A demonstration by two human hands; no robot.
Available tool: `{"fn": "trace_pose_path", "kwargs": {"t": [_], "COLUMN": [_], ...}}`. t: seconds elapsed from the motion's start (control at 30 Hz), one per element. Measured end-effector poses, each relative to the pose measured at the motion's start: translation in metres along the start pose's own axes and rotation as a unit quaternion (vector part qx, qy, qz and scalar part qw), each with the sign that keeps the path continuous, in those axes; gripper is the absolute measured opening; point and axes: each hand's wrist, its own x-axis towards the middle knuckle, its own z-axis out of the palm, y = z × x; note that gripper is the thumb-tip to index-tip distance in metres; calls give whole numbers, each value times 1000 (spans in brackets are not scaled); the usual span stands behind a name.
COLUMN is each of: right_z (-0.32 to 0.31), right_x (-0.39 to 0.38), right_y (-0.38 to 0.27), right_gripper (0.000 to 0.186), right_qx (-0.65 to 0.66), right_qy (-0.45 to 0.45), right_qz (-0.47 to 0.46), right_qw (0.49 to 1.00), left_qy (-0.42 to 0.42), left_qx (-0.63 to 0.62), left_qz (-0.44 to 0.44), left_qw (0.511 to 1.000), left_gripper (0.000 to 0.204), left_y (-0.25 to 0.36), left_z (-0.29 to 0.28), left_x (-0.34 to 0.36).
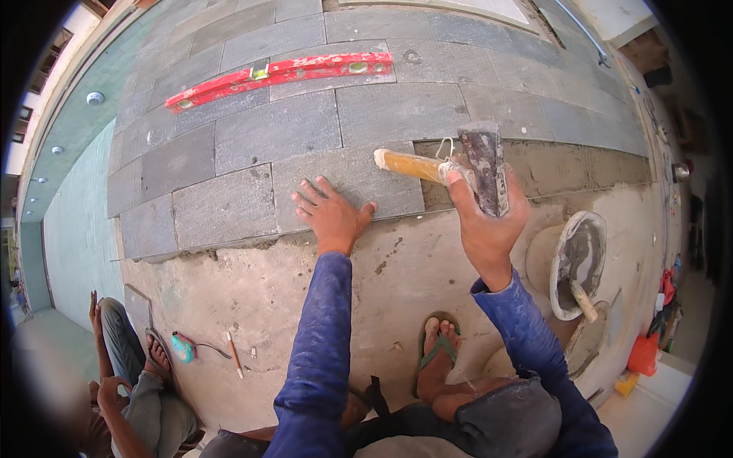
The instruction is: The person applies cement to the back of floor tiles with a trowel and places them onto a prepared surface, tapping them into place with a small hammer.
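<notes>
Right hand gripping tool, left hand spread on grey tile, mortar-smeared bucket, wooden handle inside it

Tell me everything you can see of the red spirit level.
The red spirit level is a long, straight-sided bar, curved slightly by the lens. Its red surface looks worn and is spotted with pale smears, heaviest toward the right. A yellow-green vial sits near the middle, with an oval window toward each end; the bubbles are too small to read. It lies across the laid grey tiles, its right end farther from the person. Neither the left hand nor the right hand touches it.
</notes>
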Motion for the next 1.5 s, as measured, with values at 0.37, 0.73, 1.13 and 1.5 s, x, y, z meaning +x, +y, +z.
{"fn": "trace_pose_path", "kwargs": {"t": [0.37,0.73,1.13,1.5], "right_z": [20,34,35,25], "right_x": [-3,-2,-3,-12], "right_y": [6,-19,-7,-14], "right_gripper": [21,22,23,22], "right_qx": [-33,47,-25,-48], "right_qy": [-64,-79,-117,-93], "right_qz": [-62,-24,-85,-86], "right_qw": [995,996,989,991], "left_qy": [-1,2,4,0], "left_qx": [-9,1,26,11], "left_qz": [-14,-16,-13,-7], "left_qw": [1000,1000,1000,1000], "left_gripper": [121,120,119,118], "left_y": [10,4,4,1], "left_z": [-6,-4,0,-6], "left_x": [-1,1,2,-2]}}
